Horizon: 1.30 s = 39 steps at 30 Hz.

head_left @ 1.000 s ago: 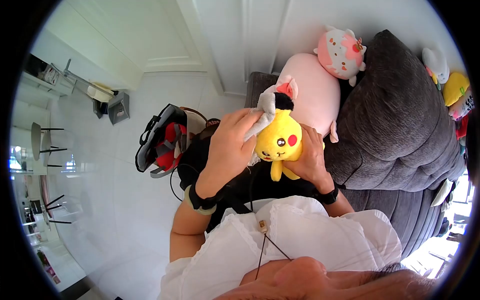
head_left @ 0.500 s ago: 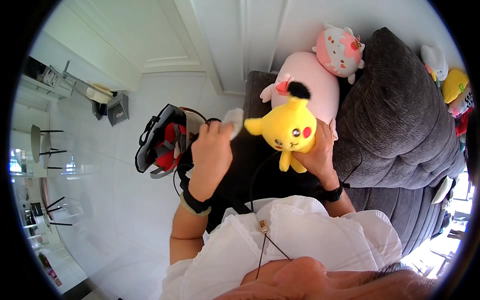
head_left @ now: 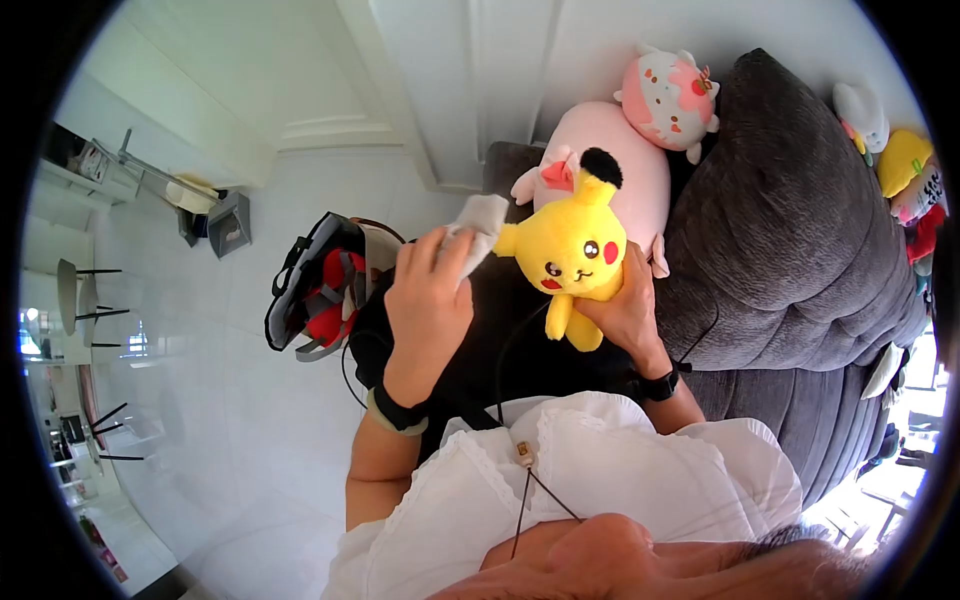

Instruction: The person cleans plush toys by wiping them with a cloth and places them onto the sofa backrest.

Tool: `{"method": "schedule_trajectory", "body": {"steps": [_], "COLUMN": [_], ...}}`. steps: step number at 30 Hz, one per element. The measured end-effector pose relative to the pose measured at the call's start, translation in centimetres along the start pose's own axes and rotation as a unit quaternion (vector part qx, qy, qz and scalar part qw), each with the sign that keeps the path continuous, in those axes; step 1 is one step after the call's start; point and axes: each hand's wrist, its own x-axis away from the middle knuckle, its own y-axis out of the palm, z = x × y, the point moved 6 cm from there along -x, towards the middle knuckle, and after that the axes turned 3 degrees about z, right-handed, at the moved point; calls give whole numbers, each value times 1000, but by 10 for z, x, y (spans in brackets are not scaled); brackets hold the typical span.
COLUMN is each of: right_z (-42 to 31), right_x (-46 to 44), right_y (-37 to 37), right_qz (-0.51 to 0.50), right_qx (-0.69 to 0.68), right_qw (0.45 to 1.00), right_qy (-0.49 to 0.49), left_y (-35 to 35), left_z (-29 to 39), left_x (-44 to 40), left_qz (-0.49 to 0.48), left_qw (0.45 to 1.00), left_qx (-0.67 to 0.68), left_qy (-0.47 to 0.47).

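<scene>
A yellow plush toy (head_left: 572, 250) with black-tipped ears and red cheeks is upright in front of me, its face turned toward the camera. My right hand (head_left: 630, 312) is wrapped round its side and lower back. On the other side, my left hand (head_left: 430, 300) pinches a light grey cloth (head_left: 480, 228), which is beside the toy's left-pointing ear, at its tip. Whether cloth and ear touch, I cannot tell. Behind the yellow toy lies a large pink plush (head_left: 625, 170) with a red bow.
A pink and white plush (head_left: 668, 98) rests by a dark grey cushion (head_left: 790, 220) on the sofa (head_left: 790, 415). More soft toys (head_left: 903, 165) are at the far right. A red and grey bag (head_left: 335, 290) stands on the floor, with a grey dustpan (head_left: 230, 225) further back.
My left hand drew the cloth off the toy's ear to the left, then brought it back up beside the ear. The toy in my right hand shifted slightly.
</scene>
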Motion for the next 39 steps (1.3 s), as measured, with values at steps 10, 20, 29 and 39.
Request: {"method": "schedule_trajectory", "body": {"steps": [10,20,29,39], "right_z": [35,-46,-60,-58], "right_x": [-67,-2,8,52], "right_y": [-58,-11,62,61], "right_qz": [73,-133,-398,-387], "right_qx": [-6,-241,-134,-207], "right_qw": [979,961,897,850], "right_qy": [191,-27,-140,-291], "left_y": [-1,23,-19,20], "left_z": [5,17,-7,73], "left_x": [-9,-1,-7,6], "left_qz": [71,44,-143,-288], "left_qw": [952,918,861,857], "left_qx": [295,381,480,380], "left_qy": [-49,-101,-90,196]}}
